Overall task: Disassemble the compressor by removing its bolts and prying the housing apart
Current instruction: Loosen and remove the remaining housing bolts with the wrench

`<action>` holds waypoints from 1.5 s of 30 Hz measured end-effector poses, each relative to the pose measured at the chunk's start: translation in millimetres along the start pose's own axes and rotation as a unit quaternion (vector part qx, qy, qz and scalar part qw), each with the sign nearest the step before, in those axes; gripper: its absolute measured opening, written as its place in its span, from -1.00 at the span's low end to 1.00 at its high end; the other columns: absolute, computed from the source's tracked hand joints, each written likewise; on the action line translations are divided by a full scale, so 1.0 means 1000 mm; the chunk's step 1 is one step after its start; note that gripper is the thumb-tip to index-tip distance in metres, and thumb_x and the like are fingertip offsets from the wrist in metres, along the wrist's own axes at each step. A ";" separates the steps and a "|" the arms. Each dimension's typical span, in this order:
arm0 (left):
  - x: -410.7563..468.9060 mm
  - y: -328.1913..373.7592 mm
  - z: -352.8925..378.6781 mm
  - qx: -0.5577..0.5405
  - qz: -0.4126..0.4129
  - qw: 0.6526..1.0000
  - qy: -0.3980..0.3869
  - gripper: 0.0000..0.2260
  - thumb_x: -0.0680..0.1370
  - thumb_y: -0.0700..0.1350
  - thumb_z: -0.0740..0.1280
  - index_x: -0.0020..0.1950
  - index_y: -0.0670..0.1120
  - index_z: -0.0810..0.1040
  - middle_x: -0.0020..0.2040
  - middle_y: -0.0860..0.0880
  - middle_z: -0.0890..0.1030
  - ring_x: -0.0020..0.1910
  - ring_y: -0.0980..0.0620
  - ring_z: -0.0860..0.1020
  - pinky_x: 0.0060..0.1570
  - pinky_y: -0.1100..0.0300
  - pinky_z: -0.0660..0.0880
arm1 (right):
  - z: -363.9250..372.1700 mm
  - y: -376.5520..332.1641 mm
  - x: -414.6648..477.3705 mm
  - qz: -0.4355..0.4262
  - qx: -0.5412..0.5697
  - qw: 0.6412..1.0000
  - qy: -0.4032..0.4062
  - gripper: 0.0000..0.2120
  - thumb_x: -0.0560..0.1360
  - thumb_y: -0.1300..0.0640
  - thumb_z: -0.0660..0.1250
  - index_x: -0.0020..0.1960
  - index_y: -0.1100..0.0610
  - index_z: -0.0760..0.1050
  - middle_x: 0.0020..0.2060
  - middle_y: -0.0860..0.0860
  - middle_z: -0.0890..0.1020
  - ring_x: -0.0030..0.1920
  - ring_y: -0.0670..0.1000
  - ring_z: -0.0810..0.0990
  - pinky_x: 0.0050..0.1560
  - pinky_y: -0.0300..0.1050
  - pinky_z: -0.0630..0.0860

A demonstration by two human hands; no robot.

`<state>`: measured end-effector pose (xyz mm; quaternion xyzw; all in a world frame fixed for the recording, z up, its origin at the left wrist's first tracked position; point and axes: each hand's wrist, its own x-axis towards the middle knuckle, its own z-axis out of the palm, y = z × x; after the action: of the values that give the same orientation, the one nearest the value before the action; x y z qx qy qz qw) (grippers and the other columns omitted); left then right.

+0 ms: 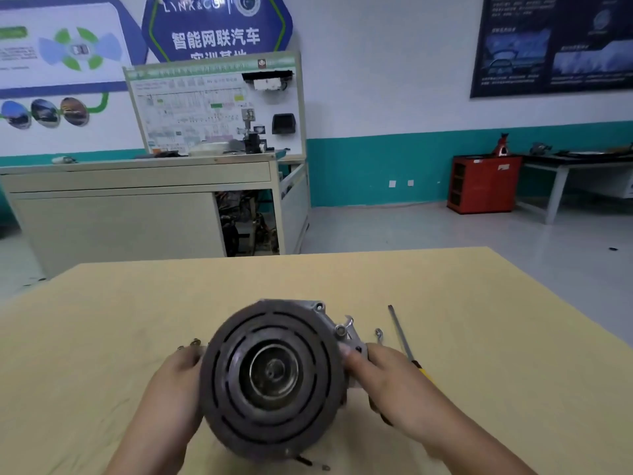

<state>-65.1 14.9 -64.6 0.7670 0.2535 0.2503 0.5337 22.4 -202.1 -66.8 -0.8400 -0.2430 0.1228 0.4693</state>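
Note:
The compressor (272, 378) stands near the front middle of the yellow table (462, 337), its dark round pulley face turned up toward me. Its grey metal housing with bolt ears (337, 323) shows behind the pulley on the right. My left hand (171, 378) grips the pulley's left side. My right hand (387, 382) holds the right side, with the thumb on the housing. A bolt head (340, 330) sits in the housing ear. Loose bolts (193, 342) lie just beyond my left fingers.
A wrench (378, 334) and a long screwdriver with a yellow and black handle (404, 337) lie to the right of the compressor. Small bolts (311, 462) lie at the table's front edge. Beyond the table stand a beige workbench (144, 207) and a red cabinet (483, 183).

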 end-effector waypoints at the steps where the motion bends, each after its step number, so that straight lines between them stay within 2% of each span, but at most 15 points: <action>1: 0.000 0.005 0.002 -0.021 -0.011 1.000 -0.014 -0.78 0.55 -0.36 0.26 -0.30 -0.23 0.53 -0.34 -0.16 0.62 -0.31 -0.08 0.47 -0.29 0.10 0.36 | -0.002 -0.001 0.000 0.022 0.016 1.000 0.003 -0.31 0.09 -0.58 0.02 -0.25 0.04 0.34 -0.46 -0.12 0.36 -0.46 -0.11 0.35 -0.40 -0.22 0.24; 2: 0.001 0.010 0.004 -0.041 -0.017 0.998 -0.034 -0.74 0.55 -0.37 0.24 -0.32 -0.23 0.55 -0.31 -0.21 0.61 -0.30 -0.09 0.47 -0.30 0.10 0.33 | -0.004 -0.003 -0.001 0.041 0.038 0.998 0.000 -0.26 0.05 -0.59 0.04 -0.23 0.08 0.28 -0.46 -0.09 0.27 -0.49 -0.08 0.27 -0.39 -0.19 0.18; 5: 0.009 0.026 0.010 -0.091 -0.031 0.993 -0.069 -0.53 0.56 -0.40 0.20 -0.53 -0.14 0.57 -0.50 -0.14 0.56 -0.47 -0.08 0.45 -0.35 0.13 0.30 | -0.006 -0.007 -0.002 0.064 0.090 0.994 -0.009 -0.23 0.00 -0.59 0.13 -0.20 0.08 0.26 -0.49 -0.10 0.17 -0.53 -0.06 0.18 -0.38 -0.15 0.13; 10: 0.034 0.030 0.016 -0.074 -0.047 0.992 -0.088 -0.77 0.51 -0.41 0.23 -0.31 -0.29 0.56 -0.43 -0.14 0.57 -0.41 -0.05 0.49 -0.43 0.17 0.44 | -0.011 -0.012 0.015 0.095 0.123 0.987 -0.030 -0.37 0.23 -0.52 0.19 -0.36 0.07 0.19 -0.53 -0.06 0.17 -0.57 -0.05 0.15 -0.48 -0.20 0.12; 14: 0.055 0.031 0.040 -0.095 -0.087 0.989 -0.073 -0.82 0.59 -0.22 0.21 -0.17 -0.22 0.52 -0.28 -0.12 0.56 -0.33 -0.01 0.51 -0.33 0.15 0.50 | -0.023 -0.014 0.036 0.158 0.142 0.976 -0.041 -0.39 0.29 -0.50 0.17 -0.33 0.08 0.29 -0.53 -0.03 0.26 -0.55 -0.04 0.18 -0.47 -0.22 0.12; 17: 0.067 0.028 0.052 -0.147 -0.142 0.976 -0.070 -0.77 0.58 -0.06 0.28 -0.21 -0.14 0.53 -0.34 -0.05 0.56 -0.30 -0.02 0.51 -0.35 0.15 0.45 | -0.025 -0.013 0.048 0.194 0.136 0.971 -0.033 -0.34 0.29 -0.52 0.13 -0.32 0.12 0.34 -0.57 -0.02 0.31 -0.60 -0.05 0.22 -0.52 -0.28 0.13; 20: 0.074 0.024 0.056 -0.232 -0.214 0.944 -0.101 -0.82 0.56 -0.03 0.33 -0.21 -0.07 0.57 -0.38 -0.01 0.58 -0.31 0.01 0.51 -0.31 0.13 0.45 | -0.026 -0.012 0.055 0.227 0.146 0.962 -0.044 -0.30 0.28 -0.54 0.11 -0.31 0.14 0.39 -0.64 -0.04 0.38 -0.63 -0.06 0.25 -0.56 -0.33 0.15; 27: 0.078 0.018 0.067 -0.257 -0.162 0.951 -0.063 -0.78 0.61 -0.15 0.17 -0.16 -0.13 0.54 -0.29 -0.09 0.55 -0.37 0.00 0.47 -0.34 0.13 0.35 | -0.008 -0.002 0.049 0.215 0.168 0.961 -0.031 -0.30 0.28 -0.52 0.13 -0.25 0.17 0.43 -0.64 -0.09 0.45 -0.62 -0.05 0.34 -0.54 -0.32 0.22; 30: 0.072 0.008 0.067 -0.284 -0.149 0.947 -0.026 -0.73 0.65 -0.15 0.15 -0.16 -0.16 0.56 -0.43 -0.01 0.58 -0.52 0.12 0.48 -0.47 0.25 0.42 | 0.006 0.003 0.042 0.198 0.215 0.956 -0.022 -0.37 0.30 -0.45 0.17 -0.28 0.16 0.46 -0.61 -0.05 0.47 -0.62 -0.04 0.36 -0.54 -0.31 0.24; 32: 0.065 -0.001 0.065 -0.285 -0.126 0.950 -0.001 -0.75 0.64 -0.12 0.21 -0.10 -0.18 0.62 -0.35 0.02 0.66 -0.43 0.16 0.57 -0.37 0.26 0.52 | 0.005 0.007 0.037 0.182 0.219 0.957 -0.046 -0.37 0.25 -0.46 0.18 -0.34 0.14 0.52 -0.55 0.00 0.52 -0.58 -0.02 0.39 -0.54 -0.31 0.26; 34: 0.056 -0.012 0.062 -0.280 -0.117 0.953 0.023 -0.80 0.60 -0.09 0.28 -0.02 -0.16 0.65 -0.13 -0.04 0.71 -0.18 0.06 0.63 -0.10 0.14 0.56 | -0.004 0.011 0.031 0.161 0.160 0.971 -0.070 -0.41 0.29 -0.43 0.22 -0.31 0.12 0.55 -0.54 -0.03 0.53 -0.56 -0.05 0.42 -0.51 -0.29 0.29; 38: 0.026 -0.014 0.062 -0.197 -0.020 0.978 0.060 -0.75 0.48 0.10 0.35 0.02 -0.04 0.60 0.04 0.04 0.66 0.03 0.09 0.60 0.04 0.12 0.50 | -0.009 0.020 0.021 0.125 -0.099 0.986 -0.056 -0.68 0.41 -0.21 0.33 -0.16 0.05 0.43 -0.34 -0.07 0.54 -0.33 -0.12 0.51 -0.32 -0.22 0.37; 41: 0.005 -0.006 0.071 -0.109 0.071 0.991 -0.028 -0.26 0.16 0.28 0.47 0.27 0.30 0.25 0.17 0.34 0.40 0.17 0.27 0.42 0.17 0.20 0.36 | 0.006 0.025 0.016 0.096 -0.230 0.966 -0.072 -0.91 0.45 0.03 0.25 -0.15 0.04 0.44 -0.11 0.00 0.59 -0.06 -0.03 0.55 -0.16 -0.18 0.41; 43: 0.000 -0.006 0.080 -0.041 0.125 0.990 -0.051 -0.04 0.13 0.17 0.62 0.34 0.37 0.09 0.25 0.28 0.30 0.19 0.37 0.27 0.21 0.27 0.24 | 0.013 0.026 0.014 0.075 -0.289 0.951 -0.076 -0.92 0.47 0.13 0.16 -0.08 0.06 0.41 0.02 0.06 0.58 0.03 0.04 0.53 -0.15 -0.15 0.37; 45: 0.003 -0.008 0.087 -0.001 0.151 0.988 -0.034 0.02 0.16 0.01 0.64 0.43 0.28 0.08 0.36 0.13 0.20 0.18 0.42 0.17 0.27 0.27 0.16 | 0.014 0.029 0.013 0.059 -0.328 0.941 -0.060 -0.81 0.50 0.18 0.12 0.09 0.07 0.38 0.08 0.10 0.55 0.08 0.08 0.52 -0.18 -0.13 0.32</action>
<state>-7.0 -41.4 -98.2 0.8042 0.1163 0.3018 0.4987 36.1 -197.9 -99.0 -0.9513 -0.2473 0.1142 0.1446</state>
